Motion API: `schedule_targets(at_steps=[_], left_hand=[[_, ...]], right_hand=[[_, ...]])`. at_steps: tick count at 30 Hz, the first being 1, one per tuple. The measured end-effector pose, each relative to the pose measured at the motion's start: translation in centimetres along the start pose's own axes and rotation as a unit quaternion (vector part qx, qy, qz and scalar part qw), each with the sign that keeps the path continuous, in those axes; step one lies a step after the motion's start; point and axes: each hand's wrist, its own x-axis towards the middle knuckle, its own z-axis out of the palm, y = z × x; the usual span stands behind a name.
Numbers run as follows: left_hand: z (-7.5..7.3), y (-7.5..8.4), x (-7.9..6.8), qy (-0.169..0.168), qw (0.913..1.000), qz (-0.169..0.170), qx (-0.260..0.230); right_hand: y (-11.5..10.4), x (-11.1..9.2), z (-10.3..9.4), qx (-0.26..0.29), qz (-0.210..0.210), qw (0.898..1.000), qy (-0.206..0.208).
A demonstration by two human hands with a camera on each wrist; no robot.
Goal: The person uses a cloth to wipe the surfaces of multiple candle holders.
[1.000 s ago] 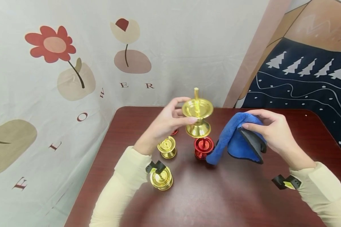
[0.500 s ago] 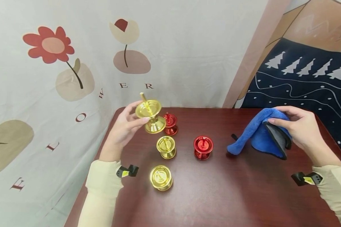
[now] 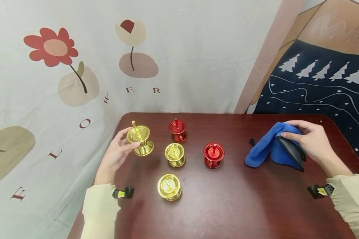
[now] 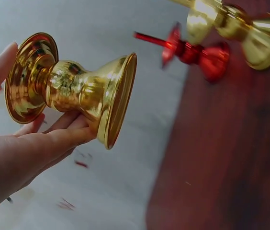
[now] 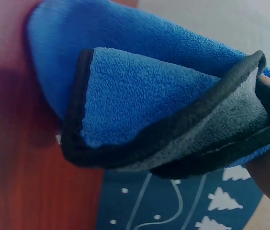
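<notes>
My left hand (image 3: pixel 117 150) grips a gold candle holder (image 3: pixel 144 148) with a spike in its dish, near the table's far left corner. In the left wrist view that gold candle holder (image 4: pixel 80 88) shows its flared base and shiny waist, with fingers along its underside. Over at the right, my right hand (image 3: pixel 313 138) pinches a folded blue cloth (image 3: pixel 264 147) with a grey inner side and black edging. The right wrist view shows the cloth (image 5: pixel 144 91) hanging in folds close over the table, with the fingers partly hidden behind it.
Two red candle holders stand on the dark red table (image 3: pixel 227 205): one at the back (image 3: pixel 178 127), another red candle holder (image 3: pixel 213 152) mid-table. Two more gold ones stand left of centre, a gold candle holder (image 3: pixel 175 152) and a nearer gold candle holder (image 3: pixel 169 186). A printed curtain (image 3: pixel 191 59) hangs behind.
My left hand has carried the gold candle holder leftward and down, from mid-table to the left side. My right hand has moved right with the cloth and lowered it a little.
</notes>
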Motion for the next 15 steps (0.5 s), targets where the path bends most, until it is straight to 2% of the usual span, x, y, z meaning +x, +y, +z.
schedule_targets(at_steps=[9,15], left_hand=[[-2.3,-4.5,-0.4,0.022,0.9992,-0.034,-0.008],[-3.1,-6.5,-0.5,0.019,0.9989,-0.040,-0.016]], right_hand=[[2.4,-0.6,3.3,-0.045,0.000,0.998,-0.046],[3.3,-1.0,5.3,-0.059,-0.002,0.996,-0.070]])
